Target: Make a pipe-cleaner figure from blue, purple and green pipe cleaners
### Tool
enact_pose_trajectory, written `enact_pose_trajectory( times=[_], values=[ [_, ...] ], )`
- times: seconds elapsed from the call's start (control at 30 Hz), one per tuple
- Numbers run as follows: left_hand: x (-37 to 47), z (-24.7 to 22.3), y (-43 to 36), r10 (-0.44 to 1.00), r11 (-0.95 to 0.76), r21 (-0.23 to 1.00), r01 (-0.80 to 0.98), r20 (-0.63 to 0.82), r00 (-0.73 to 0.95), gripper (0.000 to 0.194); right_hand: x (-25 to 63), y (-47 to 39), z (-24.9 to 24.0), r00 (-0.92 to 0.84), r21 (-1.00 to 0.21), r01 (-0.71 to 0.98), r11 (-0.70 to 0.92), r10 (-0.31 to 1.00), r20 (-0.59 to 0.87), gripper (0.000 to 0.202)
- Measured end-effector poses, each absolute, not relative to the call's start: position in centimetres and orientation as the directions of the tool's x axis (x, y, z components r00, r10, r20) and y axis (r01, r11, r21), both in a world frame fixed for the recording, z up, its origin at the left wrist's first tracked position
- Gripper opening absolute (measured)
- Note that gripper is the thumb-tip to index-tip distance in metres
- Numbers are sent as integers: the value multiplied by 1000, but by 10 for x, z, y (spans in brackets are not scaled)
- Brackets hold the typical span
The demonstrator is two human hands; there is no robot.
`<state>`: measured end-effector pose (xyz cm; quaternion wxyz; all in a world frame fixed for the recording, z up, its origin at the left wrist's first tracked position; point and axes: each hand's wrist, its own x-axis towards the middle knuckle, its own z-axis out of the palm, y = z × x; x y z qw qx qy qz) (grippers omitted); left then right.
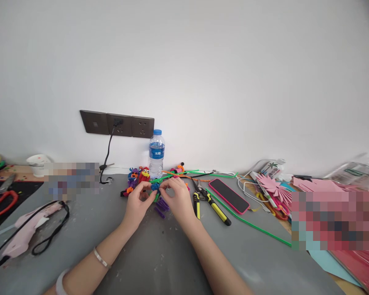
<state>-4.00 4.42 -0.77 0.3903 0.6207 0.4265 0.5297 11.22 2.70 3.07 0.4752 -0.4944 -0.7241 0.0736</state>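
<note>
Near frame centre, left hand [137,199] and right hand [178,198] pinched a small blue fuzzy piece [155,187] between fingertips. Purple pieces [163,204] lay just below on the grey worktop [156,262]; yellow-handled pliers [205,196], then a phone [229,196], right of centre; bottle [156,152] stood upright above.

Peripheral Items

I register three dark socket panels [119,125] on the white wall [203,73]; a black plug [118,122] occupies the middle one. A capped water bottle [157,152] stands upright at the back of the grey counter [160,258]. Right of it, a pink-edged phone [229,196] lies screen up. At left, I identify a pink glue gun [26,233] and a white cup [37,168].
</note>
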Motion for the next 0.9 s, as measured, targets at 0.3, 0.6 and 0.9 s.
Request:
enact_pose_trajectory(
  times=[0.3, 0.6, 0.9],
  values=[
    [-43, -10, 47, 938, -346, 926, 150, 339, 74, 14, 112, 27, 31, -67, -570, 656, 495, 791, 609, 16],
    [-40, -6, 47, 949, -309, 950, 55, 304, 82, 17, 113, 26, 32, -79, -584, 636, 505, 795, 601, 15],
    [-36, -3, 49, 997, -79, 971, -227, 79, -11, 34, 130, 31, 37, 67, -699, 529, 481, 797, 600, 8]
  ],
)
